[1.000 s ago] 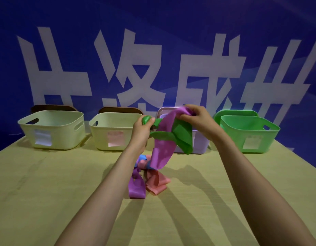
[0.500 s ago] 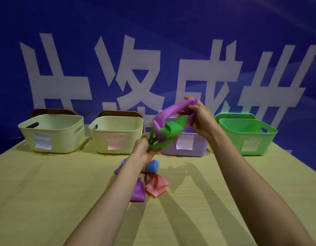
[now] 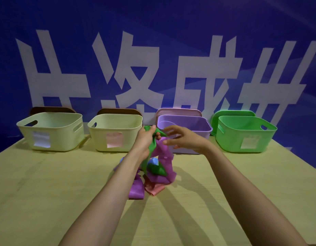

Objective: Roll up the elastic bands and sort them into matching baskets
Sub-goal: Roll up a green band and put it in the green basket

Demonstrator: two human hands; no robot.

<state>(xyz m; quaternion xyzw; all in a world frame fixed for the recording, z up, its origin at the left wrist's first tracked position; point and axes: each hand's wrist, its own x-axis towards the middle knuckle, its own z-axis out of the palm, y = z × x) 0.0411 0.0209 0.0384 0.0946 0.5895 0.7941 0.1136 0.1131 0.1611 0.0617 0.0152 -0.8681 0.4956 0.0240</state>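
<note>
My left hand (image 3: 146, 139) grips the top of a green elastic band (image 3: 152, 148) that hangs down into the pile. A purple band (image 3: 165, 157) drapes down beside it and falls onto the pile below. My right hand (image 3: 183, 139) hovers just right of the bands with fingers spread and holds nothing. On the table lie another purple band (image 3: 136, 190), a pink band (image 3: 155, 189) and a bit of blue band (image 3: 153, 161). Four baskets stand at the back: two cream ones (image 3: 52, 128) (image 3: 116, 130), a purple one (image 3: 198, 128) and a green one (image 3: 246, 135).
The wooden table (image 3: 47, 192) runs from the baskets to me, with its right edge near the green basket. A blue wall with large white characters (image 3: 153, 68) rises behind the baskets. Lids lean behind each basket.
My right hand has let go of the purple band, which dropped toward the pile. My left hand has lifted a little with the green band still in it.
</note>
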